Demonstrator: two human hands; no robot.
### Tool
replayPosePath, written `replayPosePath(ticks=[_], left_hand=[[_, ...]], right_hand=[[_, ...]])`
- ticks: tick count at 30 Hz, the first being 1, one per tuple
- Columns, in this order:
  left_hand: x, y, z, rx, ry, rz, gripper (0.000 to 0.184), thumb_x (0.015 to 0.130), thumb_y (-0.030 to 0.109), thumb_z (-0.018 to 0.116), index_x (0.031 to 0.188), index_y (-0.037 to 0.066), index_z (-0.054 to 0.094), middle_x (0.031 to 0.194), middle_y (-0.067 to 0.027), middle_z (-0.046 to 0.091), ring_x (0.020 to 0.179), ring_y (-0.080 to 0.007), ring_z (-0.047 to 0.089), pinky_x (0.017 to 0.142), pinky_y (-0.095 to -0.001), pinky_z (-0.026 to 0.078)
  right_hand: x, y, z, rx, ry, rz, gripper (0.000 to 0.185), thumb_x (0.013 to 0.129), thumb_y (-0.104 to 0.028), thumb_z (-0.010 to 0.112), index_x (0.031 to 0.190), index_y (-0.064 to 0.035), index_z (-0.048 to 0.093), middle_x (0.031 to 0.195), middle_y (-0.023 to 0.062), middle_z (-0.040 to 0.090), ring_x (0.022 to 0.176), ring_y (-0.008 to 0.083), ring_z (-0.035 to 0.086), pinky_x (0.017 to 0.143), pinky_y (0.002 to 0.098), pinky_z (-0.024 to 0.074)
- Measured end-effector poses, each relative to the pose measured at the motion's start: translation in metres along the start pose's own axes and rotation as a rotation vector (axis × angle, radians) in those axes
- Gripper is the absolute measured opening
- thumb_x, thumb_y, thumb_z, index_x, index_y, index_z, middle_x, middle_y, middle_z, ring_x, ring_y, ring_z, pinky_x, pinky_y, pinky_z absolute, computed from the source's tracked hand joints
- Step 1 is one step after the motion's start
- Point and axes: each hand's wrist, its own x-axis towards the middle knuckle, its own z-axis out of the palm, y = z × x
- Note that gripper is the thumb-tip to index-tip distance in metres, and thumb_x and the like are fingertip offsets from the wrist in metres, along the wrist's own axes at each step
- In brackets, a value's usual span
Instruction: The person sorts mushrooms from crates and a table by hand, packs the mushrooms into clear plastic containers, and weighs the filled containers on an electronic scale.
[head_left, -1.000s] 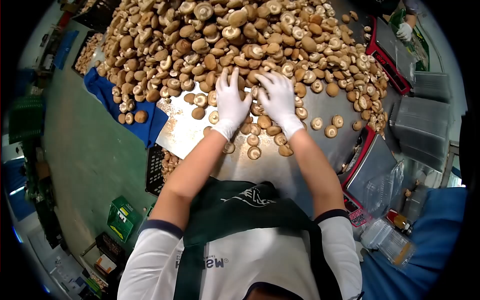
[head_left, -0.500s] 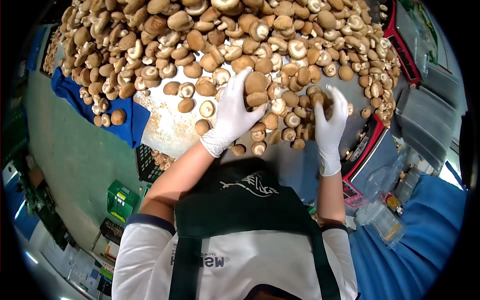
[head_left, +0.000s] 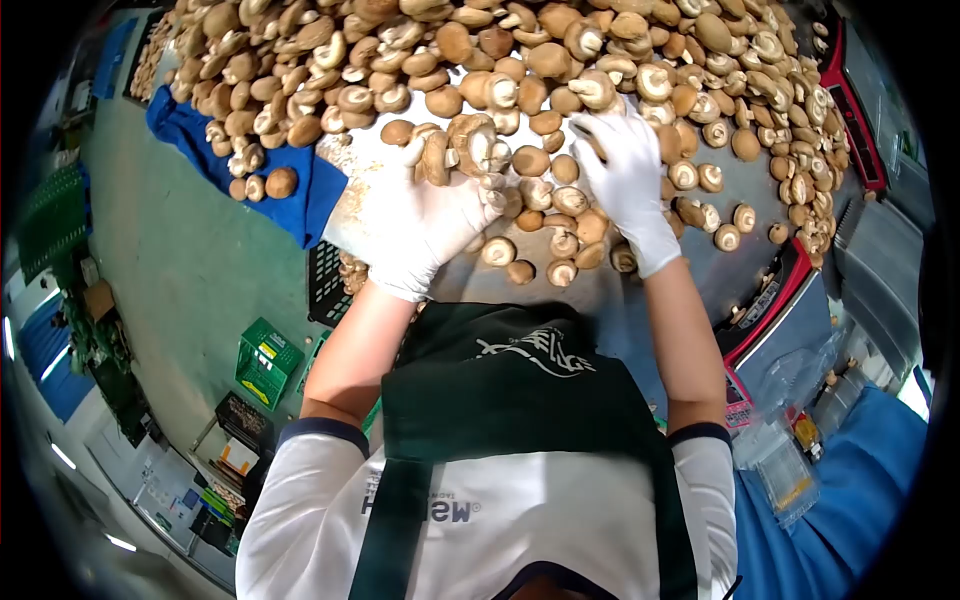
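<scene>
Palm turned up, my left hand in a white glove holds several shiitake mushrooms, with its fingers curled around them. They sit over the near part of the metal table. My right hand, also in a white glove, reaches into the loose mushrooms to the right. Its thumb and fingers close around a brown mushroom, partly hidden by the glove. Single mushrooms lie between and in front of the hands, some cap up and some stem up.
A large heap of mushrooms spreads across the far side. A blue cloth hangs over the left edge, above a black crate. Red-edged scales stand at the right. A green basket is on the floor.
My left hand has turned palm up and moved left with mushrooms in it. My right hand has moved left and farther in among the mushrooms. The whole view has shifted slightly.
</scene>
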Motion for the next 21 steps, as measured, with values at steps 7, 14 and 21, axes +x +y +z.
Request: replayPosePath(ticks=[7,14,21], left_hand=[[-0.026,-0.014,0.009,0.014,-0.019,-0.121,0.067,0.091,0.057,0.044,0.133,0.004,0.048,0.122,-0.0178,0.057,0.104,-0.0355,0.059,0.078,-0.0434,0.050],[-0.084,-0.007,-0.057,0.059,-0.138,-0.134,0.059,0.096,0.036,0.044,0.144,0.004,0.035,0.141,-0.0208,0.046,0.126,-0.0439,0.049,0.092,-0.0510,0.052],[-0.211,0.040,-0.108,0.544,0.394,0.220,0.059,0.084,0.014,0.061,0.139,0.005,0.043,0.125,-0.0149,0.053,0.091,-0.0211,0.059,0.076,-0.0273,0.056]], right_hand=[[-0.004,-0.077,-0.036,0.393,0.037,0.194,0.034,0.084,-0.017,0.067,0.116,-0.0058,0.068,0.114,0.0139,0.067,0.111,0.0298,0.059,0.102,0.0404,0.0403],[-0.029,-0.140,-0.013,0.522,-0.109,0.037,0.021,0.081,-0.010,0.065,0.102,-0.0071,0.069,0.094,0.0103,0.067,0.091,0.0308,0.061,0.084,0.0391,0.0485],[-0.062,-0.189,0.030,0.573,-0.460,-0.116,0.033,0.086,-0.022,0.062,0.117,-0.0100,0.063,0.119,0.0105,0.059,0.110,0.0292,0.055,0.097,0.0411,0.0412]])
